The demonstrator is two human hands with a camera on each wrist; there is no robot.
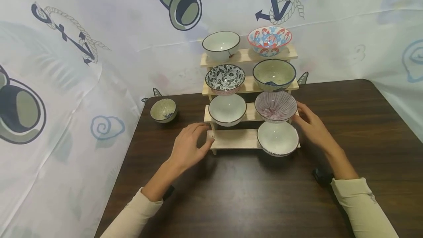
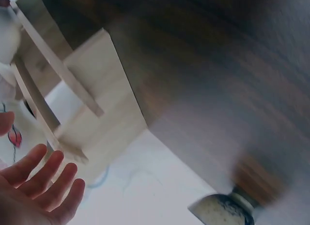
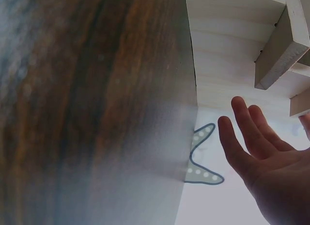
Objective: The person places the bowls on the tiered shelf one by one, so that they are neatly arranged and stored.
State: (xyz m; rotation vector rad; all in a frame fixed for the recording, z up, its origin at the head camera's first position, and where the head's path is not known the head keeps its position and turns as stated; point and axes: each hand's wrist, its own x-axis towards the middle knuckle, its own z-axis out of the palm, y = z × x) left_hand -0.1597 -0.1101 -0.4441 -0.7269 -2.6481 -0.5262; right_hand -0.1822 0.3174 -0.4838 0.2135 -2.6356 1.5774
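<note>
A stepped wooden rack [image 1: 235,139] bears bowls on its several tiers. My left hand [image 1: 189,146] is by the left end of the lowest tier, fingers loosely bent with nothing between them; whether it touches the wood I cannot tell. On the other side, my right hand [image 1: 312,127] is beside the purple-streaked bowl [image 1: 276,106] and above the right end of the lowest tier, where a white bowl [image 1: 278,139] sits. Relaxed, parted fingers [image 3: 244,130] show in the right wrist view, holding nothing. Left of the purple-streaked bowl is a plain white bowl [image 1: 227,109].
Higher up stand a leaf-patterned bowl [image 1: 225,78], a green-beige bowl [image 1: 274,74], a dark-rimmed white bowl [image 1: 221,43] and a red-and-blue bowl [image 1: 269,40]. A small beige bowl [image 1: 163,110] rests on the dark table [image 1: 244,197] at left. Printed cloth [image 1: 109,28] hangs behind.
</note>
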